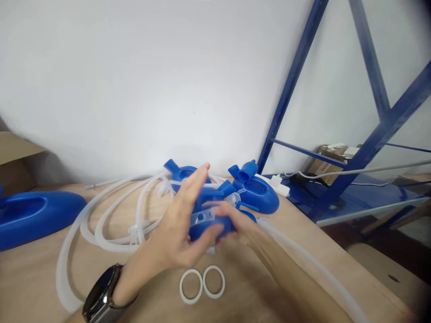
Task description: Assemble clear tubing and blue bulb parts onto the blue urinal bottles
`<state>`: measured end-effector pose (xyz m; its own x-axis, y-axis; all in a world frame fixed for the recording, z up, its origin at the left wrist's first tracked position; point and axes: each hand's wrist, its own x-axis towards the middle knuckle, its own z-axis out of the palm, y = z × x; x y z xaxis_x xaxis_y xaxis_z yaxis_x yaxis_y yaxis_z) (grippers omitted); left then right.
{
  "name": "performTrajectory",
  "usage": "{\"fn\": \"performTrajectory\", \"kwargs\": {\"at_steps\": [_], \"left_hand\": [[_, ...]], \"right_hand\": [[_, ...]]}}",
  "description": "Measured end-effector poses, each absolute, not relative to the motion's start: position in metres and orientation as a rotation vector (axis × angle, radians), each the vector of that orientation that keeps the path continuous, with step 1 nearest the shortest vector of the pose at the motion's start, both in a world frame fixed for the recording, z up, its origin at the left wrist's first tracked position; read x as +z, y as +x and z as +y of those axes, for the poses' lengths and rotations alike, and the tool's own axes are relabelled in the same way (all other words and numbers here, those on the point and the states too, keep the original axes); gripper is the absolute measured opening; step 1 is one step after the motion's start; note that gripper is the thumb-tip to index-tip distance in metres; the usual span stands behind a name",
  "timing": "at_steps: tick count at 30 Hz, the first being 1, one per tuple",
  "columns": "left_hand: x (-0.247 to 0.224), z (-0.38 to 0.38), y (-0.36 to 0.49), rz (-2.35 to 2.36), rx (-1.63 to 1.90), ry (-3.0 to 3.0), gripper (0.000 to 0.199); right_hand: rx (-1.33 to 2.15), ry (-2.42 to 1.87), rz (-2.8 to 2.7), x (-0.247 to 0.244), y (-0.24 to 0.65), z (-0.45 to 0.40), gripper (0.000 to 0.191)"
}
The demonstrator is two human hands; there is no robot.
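Note:
A blue plastic part (198, 231) with a clear strip (204, 216) across its top is in front of me. My right hand (234, 220) wraps round its right side. My left hand (182, 224) stands at its left, fingers stretched up and apart from the thumb, which reaches over the front of the part. Whether that thumb presses on it I cannot tell. A dark watch (104, 291) is on my left wrist. Two white rings (191, 286) lie side by side on the table below my hands. My hands hide much of the blue part.
Coiled translucent tubing (101, 224) covers the table's left side; another tube (313, 260) runs along the right. Blue moulded pieces (257, 195) stand behind my hands, with a larger one (60, 215) at far left. A blue metal rack (289, 80) rises beyond the table's right edge.

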<state>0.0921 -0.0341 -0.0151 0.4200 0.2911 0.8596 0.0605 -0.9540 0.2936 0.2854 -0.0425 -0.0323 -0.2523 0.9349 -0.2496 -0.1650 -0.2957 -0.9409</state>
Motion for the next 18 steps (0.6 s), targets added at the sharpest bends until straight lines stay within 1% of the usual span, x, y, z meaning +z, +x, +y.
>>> {"fn": "performTrajectory", "kwargs": {"at_steps": [3,5,7,9,11,14,15,18], "left_hand": [[-0.014,-0.033,0.097,0.495,1.561,2.268,0.064],[-0.011,-0.032,0.098,0.679,1.52,2.029,0.058],[-0.008,-0.03,0.099,0.871,1.403,1.757,0.061],[-0.005,-0.028,0.1,0.942,1.287,1.543,0.068],[-0.003,-0.026,0.1,0.894,1.216,1.421,0.073],[-0.004,-0.023,0.101,0.86,1.195,1.331,0.076],[-0.005,-0.022,0.1,0.896,1.178,1.353,0.073],[-0.007,-0.019,0.098,1.022,1.109,1.517,0.052]], "right_hand": [[1.604,-1.061,-1.19,-0.03,0.288,-0.043,0.05],[1.435,-0.999,-1.363,-0.027,0.289,-0.045,0.054],[1.159,-0.969,-1.536,-0.026,0.289,-0.046,0.055],[0.966,-0.972,-1.631,-0.026,0.289,-0.046,0.057],[0.971,-0.981,-1.648,-0.026,0.29,-0.045,0.058],[1.104,-0.946,-1.62,-0.027,0.291,-0.04,0.057],[1.125,-0.929,-1.613,-0.027,0.292,-0.038,0.056],[1.118,-0.922,-1.591,-0.029,0.294,-0.033,0.05]]}}
